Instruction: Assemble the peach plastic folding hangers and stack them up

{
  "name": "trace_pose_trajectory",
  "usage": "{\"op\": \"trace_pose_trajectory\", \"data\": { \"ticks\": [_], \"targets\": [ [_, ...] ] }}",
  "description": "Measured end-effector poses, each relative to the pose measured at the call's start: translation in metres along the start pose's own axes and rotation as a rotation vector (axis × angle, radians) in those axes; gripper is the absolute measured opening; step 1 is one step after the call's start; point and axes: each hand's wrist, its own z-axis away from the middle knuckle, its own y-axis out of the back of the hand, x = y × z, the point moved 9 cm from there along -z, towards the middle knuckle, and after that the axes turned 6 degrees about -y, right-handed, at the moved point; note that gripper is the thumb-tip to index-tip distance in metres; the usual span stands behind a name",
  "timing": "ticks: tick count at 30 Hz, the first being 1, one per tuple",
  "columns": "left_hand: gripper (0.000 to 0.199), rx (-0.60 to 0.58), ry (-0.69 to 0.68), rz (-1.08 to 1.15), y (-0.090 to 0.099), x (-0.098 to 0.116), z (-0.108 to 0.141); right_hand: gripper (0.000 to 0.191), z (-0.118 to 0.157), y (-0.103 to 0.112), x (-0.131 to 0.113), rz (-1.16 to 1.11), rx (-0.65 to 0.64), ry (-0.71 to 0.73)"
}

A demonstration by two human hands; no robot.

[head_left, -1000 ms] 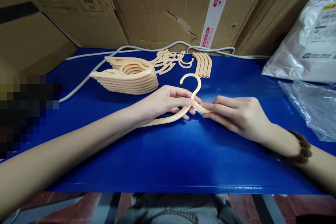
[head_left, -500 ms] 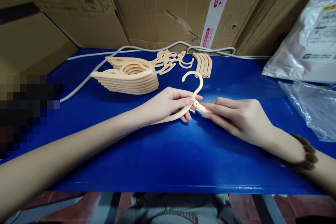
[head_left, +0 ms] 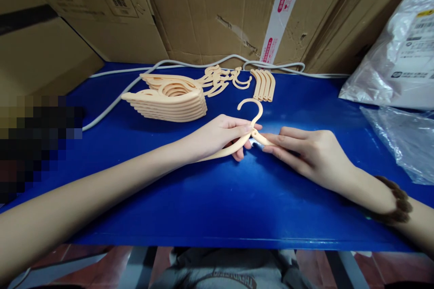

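A cream plastic hanger (head_left: 233, 148) is between my hands above the blue table. Its hook curls upward, and one arm reaches left beneath my wrist. My left hand (head_left: 222, 134) is closed around the middle, thumb pressed near the base of the hook. With fingertips pinched, my right hand (head_left: 312, 153) grips a short arm piece (head_left: 261, 138) that meets the hanger at a small round joint. The far end of that piece is hidden by my fingers. Behind my left hand lies a neat stack of cream hanger pieces (head_left: 169, 101).
Loose cream hooks (head_left: 217, 80) lie at the back, beside several curved arm pieces (head_left: 264, 85) in a row. A grey cable (head_left: 111, 110) runs along the rear and left. Cardboard boxes (head_left: 210, 9) stand behind. Plastic bags (head_left: 389, 72) are at right on the blue table (head_left: 203, 212).
The hanger's hook has tipped slightly lower between my hands. Both hands keep their hold with almost no shift, while the whole view moves a little.
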Motion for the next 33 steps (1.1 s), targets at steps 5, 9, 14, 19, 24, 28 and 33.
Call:
{"op": "trace_pose_trajectory", "data": {
  "ticks": [5, 9, 14, 19, 24, 28, 33],
  "targets": [
    [0.03, -0.014, 0.007, 0.004, -0.0007, -0.0026, -0.0011, 0.034, -0.0005, -0.0011, -0.0004, -0.075, -0.021, -0.01],
    [0.03, -0.03, -0.006, 0.014, -0.001, -0.0039, -0.0024, 0.033, -0.0019, -0.0015, -0.0005, -0.094, -0.033, -0.023],
    [0.032, -0.009, 0.038, 0.018, -0.0004, -0.0055, -0.0017, 0.033, -0.0023, -0.0002, -0.001, -0.094, -0.036, -0.028],
    [0.032, -0.018, 0.023, 0.015, -0.0008, -0.0031, -0.0016, 0.035, -0.0016, 0.0, -0.0003, -0.08, -0.038, -0.037],
    [0.033, -0.03, 0.009, 0.003, -0.001, -0.0027, -0.0015, 0.037, -0.0023, -0.0004, 0.0006, -0.072, -0.051, -0.049],
    [0.032, -0.032, 0.002, 0.009, -0.0006, -0.0025, -0.0007, 0.036, -0.002, 0.0011, -0.0009, -0.044, -0.033, -0.031],
    [0.033, -0.037, 0.014, 0.034, 0.0012, -0.0042, 0.0002, 0.034, -0.0001, 0.0028, -0.0001, -0.018, -0.009, 0.002]
  ]
}}
